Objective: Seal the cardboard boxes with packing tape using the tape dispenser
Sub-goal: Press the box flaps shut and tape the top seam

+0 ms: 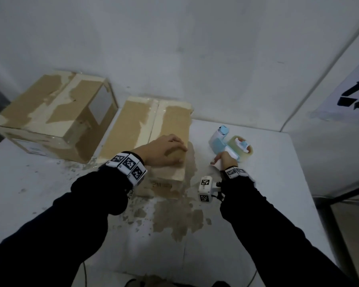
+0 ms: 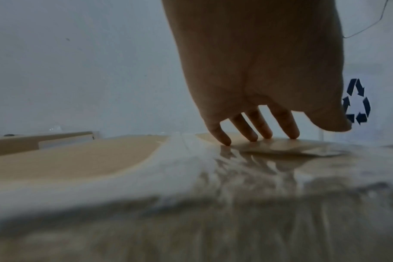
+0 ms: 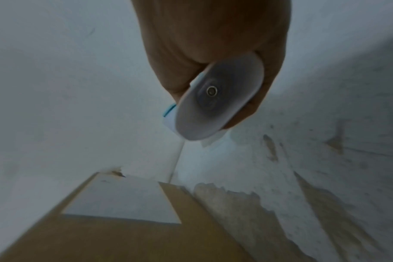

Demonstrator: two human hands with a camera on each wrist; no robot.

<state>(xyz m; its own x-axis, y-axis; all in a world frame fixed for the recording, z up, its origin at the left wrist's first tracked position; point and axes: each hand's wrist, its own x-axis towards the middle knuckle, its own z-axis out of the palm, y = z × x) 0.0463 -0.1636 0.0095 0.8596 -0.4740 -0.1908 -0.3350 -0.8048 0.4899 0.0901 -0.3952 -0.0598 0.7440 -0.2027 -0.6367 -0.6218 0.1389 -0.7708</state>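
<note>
A closed cardboard box (image 1: 141, 129) lies in the middle of the white table, clear tape along its centre seam. My left hand (image 1: 164, 150) rests on the box's near right top, straight fingers (image 2: 254, 131) pressing the cardboard. The box top (image 2: 79, 157) fills the left wrist view. To the box's right, my right hand (image 1: 224, 160) grips the handle of a white and blue tape dispenser (image 1: 230, 141) carrying a clear tape roll (image 1: 245, 149), just above the table. In the right wrist view the handle's end (image 3: 218, 101) sits inside my curled fingers.
A second, larger cardboard box (image 1: 56, 114) stands at the back left against the wall. The table (image 1: 278, 183) is scuffed, with brown patches near its front. Its right edge drops off beside a panel with a recycling symbol (image 1: 354, 96).
</note>
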